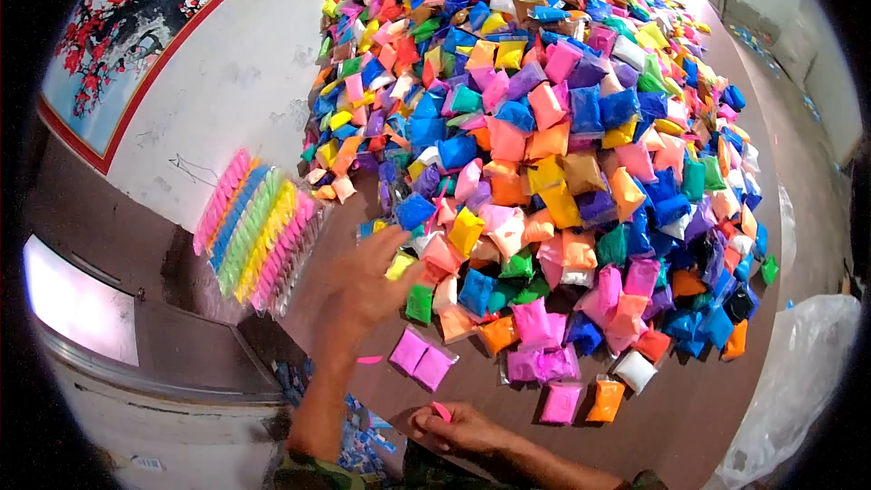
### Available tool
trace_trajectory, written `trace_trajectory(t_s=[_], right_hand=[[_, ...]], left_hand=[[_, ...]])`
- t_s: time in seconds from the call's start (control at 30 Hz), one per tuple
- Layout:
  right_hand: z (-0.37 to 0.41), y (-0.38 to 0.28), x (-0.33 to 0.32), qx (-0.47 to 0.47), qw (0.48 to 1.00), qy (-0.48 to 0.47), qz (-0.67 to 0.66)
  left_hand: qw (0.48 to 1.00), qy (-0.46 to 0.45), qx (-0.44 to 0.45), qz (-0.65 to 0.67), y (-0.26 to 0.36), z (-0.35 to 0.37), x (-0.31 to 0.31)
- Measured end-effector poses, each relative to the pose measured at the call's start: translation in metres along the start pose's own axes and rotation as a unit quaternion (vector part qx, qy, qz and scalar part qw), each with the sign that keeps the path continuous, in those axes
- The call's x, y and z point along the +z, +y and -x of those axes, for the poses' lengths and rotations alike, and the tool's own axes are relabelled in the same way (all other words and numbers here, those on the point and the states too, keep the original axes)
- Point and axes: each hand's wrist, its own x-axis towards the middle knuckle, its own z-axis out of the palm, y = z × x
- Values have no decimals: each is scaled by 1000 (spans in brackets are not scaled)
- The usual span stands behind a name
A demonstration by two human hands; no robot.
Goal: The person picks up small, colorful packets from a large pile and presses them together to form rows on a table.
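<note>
My left hand (367, 286), blurred by motion, is over the near left edge of a big heap of small colourful packets (544, 172). Its thumb and fingers look spread, with nothing visible between them, close to a yellow packet (399, 265) and a green packet (419, 303). At the table's near edge, my right hand (463, 426) is closed on a small pink piece (441, 411) whose tip shows between thumb and fingers. Two joined pink-purple packets (423, 358) lie flat on the table between my hands. A thin pink strip (369, 360) lies by my left forearm.
The brown table (354, 404) stretches far ahead under the heap. Left of it hang long clear bags of coloured packets (259, 231) against a white wall. Clear plastic sheeting (785, 390) lies at the right. Small blue-and-white packages (363, 449) sit below the near edge.
</note>
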Motion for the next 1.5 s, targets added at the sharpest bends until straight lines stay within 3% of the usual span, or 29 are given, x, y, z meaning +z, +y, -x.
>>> trace_trajectory(t_s=[0.07,0.17,0.27,0.43,0.53,0.57,0.7,0.8,0.83,1.1,1.2,1.23,1.5], right_hand=[[0,0,0,-13,1000,3,5],[-3,2,-2,-15,1000,-5,10],[-4,6,-9,-23,998,-29,51],[1,3,-2,-11,1000,-17,1],[-1,2,-4,-23,999,-23,14],[-1,2,-5,-31,999,-28,25],[0,-2,-3,-36,999,-26,17],[0,-2,-3,-22,999,-21,11],[-2,1,-4,-24,999,-21,15],[-4,3,-5,-27,998,-38,29],[-4,1,-4,-6,999,-29,19],[-1,-5,-1,7,1000,-20,9],[2,-11,1,9,1000,-15,4]], left_hand=[[993,3,115,-13,23,-2,12],[977,-13,201,-75,59,-9,33],[968,-50,216,-115,52,-31,52],[951,-20,238,-196,30,-72,53],[952,19,209,-224,18,-91,49],[961,4,177,-211,13,-97,42],[971,98,153,-159,-18,-111,38],[985,132,74,-83,-39,-115,33],[991,121,23,-45,-44,-114,29],[990,116,-67,53,-88,-85,18],[977,106,-98,155,-86,-78,13],[955,91,-162,229,-75,-72,6],[954,89,-179,224,-94,-59,9]])
